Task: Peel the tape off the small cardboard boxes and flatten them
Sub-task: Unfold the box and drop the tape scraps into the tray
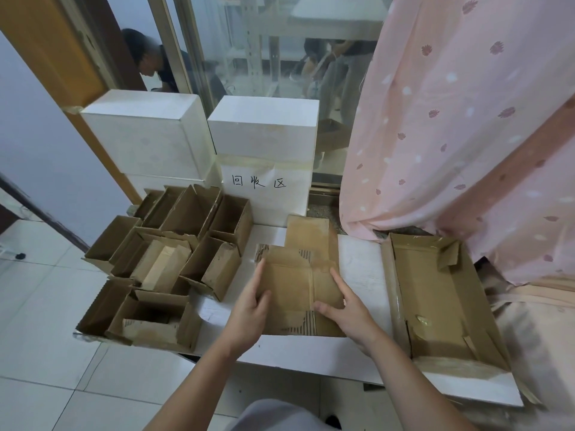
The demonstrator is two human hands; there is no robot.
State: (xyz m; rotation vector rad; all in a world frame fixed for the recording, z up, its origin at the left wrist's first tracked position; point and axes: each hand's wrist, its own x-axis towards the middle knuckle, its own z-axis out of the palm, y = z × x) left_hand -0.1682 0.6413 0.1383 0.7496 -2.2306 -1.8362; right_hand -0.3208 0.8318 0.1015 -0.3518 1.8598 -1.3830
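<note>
Low white board point(311, 353) on a tiled floor point(46, 353), carrying all items.

1. Near edge, centre: flattened box point(295, 284), lying flat on the board, torn patches baring the corrugation. Left hand point(250, 309) grips its left edge, thumb on top, fingers extended along the side. Right hand point(345, 306) rests on its right part, forefinger straight and pointing away, thumb laid on the cardboard.

2. Right edge: shallow cardboard tray point(435, 306), open, holding loose scraps of clear tape point(421, 320) and torn cardboard flaps.

3. Left edge to far left corner: cluster of small open boxes point(174, 259), standing packed together, flaps up; most show no contents, one holds a folded cardboard piece.

4. Far edge, centre: second flat cardboard sheet point(308, 233), partly under item 1.

5. Beyond the far edge: two white boxes point(264, 126), the right one above a handwritten paper label point(259, 181). Pink patterned curtain point(451, 119) at right.
</note>
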